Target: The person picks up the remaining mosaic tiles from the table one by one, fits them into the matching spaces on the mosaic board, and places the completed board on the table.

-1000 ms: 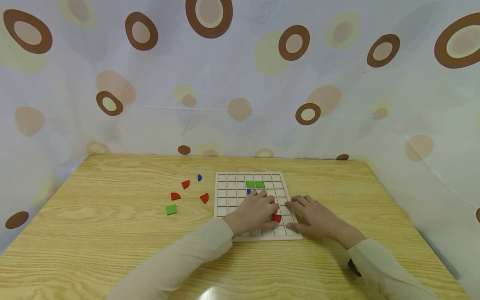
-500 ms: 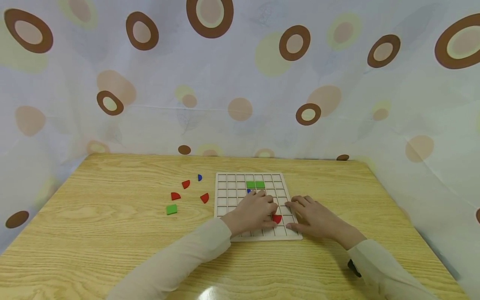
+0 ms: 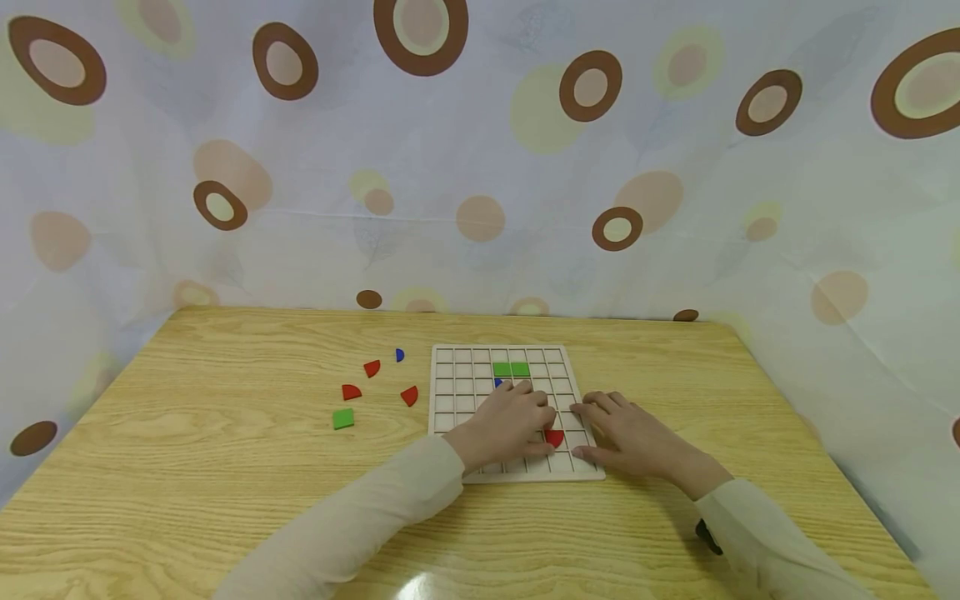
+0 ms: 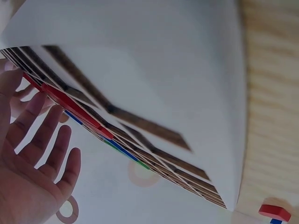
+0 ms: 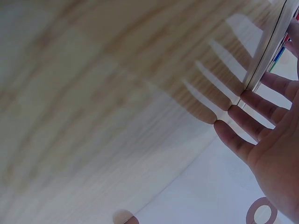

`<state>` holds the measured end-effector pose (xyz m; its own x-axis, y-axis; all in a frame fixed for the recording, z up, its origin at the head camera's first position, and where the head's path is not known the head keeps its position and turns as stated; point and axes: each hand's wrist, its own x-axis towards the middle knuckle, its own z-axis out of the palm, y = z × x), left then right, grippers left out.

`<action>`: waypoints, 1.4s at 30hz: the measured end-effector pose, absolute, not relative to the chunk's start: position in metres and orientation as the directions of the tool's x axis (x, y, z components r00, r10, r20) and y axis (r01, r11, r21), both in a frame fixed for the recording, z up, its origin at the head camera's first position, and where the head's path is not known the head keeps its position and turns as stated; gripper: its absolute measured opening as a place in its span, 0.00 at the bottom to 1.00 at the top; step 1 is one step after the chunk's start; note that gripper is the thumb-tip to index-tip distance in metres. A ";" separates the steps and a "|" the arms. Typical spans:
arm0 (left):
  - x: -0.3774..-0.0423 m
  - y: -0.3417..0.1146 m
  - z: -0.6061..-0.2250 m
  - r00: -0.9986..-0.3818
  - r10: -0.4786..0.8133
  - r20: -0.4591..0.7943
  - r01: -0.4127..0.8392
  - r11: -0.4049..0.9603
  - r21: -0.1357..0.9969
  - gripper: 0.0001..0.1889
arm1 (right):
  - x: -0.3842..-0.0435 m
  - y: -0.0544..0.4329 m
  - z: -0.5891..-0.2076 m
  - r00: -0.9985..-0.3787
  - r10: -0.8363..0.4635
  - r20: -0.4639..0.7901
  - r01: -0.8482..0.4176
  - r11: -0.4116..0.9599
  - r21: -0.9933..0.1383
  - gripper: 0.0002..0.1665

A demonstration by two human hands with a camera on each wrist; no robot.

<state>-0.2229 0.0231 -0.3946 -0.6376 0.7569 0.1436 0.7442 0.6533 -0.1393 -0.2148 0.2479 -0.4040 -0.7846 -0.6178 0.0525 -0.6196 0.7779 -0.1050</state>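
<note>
A white square board [image 3: 463, 387] with a raised grid lies on the table. My left hand [image 3: 504, 425] rests over its middle, fingertips and thumb close round a red quarter-circle piece [image 3: 554, 438] seated in a cell. In the left wrist view its fingers are lightly bent and spread, tips at the red pieces [image 4: 79, 109]. My right hand [image 3: 637, 435] touches the board's right edge with fingertips and thumb; in the right wrist view, its fingers [image 5: 264, 107] are spread along that edge. Two green squares [image 3: 511, 369] and a partly covered blue piece [image 3: 498, 382] sit in cells.
Left of the board lie three red quarter-circles [image 3: 408, 396], a blue half-circle [image 3: 400, 356] and a green square [image 3: 343, 419] on the wooden table [image 3: 225, 400]. A patterned cloth [image 3: 420, 167] stands behind and at both sides.
The left hand has shifted very slightly left over the board, staying by the red piece. The right hand and the loose pieces have not moved.
</note>
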 end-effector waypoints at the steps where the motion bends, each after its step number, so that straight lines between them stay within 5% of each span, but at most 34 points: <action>1: -0.223 0.023 -0.395 -0.638 0.757 0.145 0.744 0.654 -0.138 0.17 | -0.215 0.248 -0.404 -0.784 -0.618 0.054 -0.620 0.778 -0.104 0.36; 22: -0.222 0.023 -0.393 -0.638 0.755 0.154 0.739 0.656 -0.155 0.17 | -0.215 0.248 -0.403 -0.786 -0.615 0.055 -0.617 0.781 -0.093 0.37; 42: -0.224 -0.007 -0.382 -0.659 0.720 0.219 0.735 0.677 -0.014 0.16 | -0.215 0.247 -0.403 -0.781 -0.621 0.066 -0.625 0.775 -0.094 0.36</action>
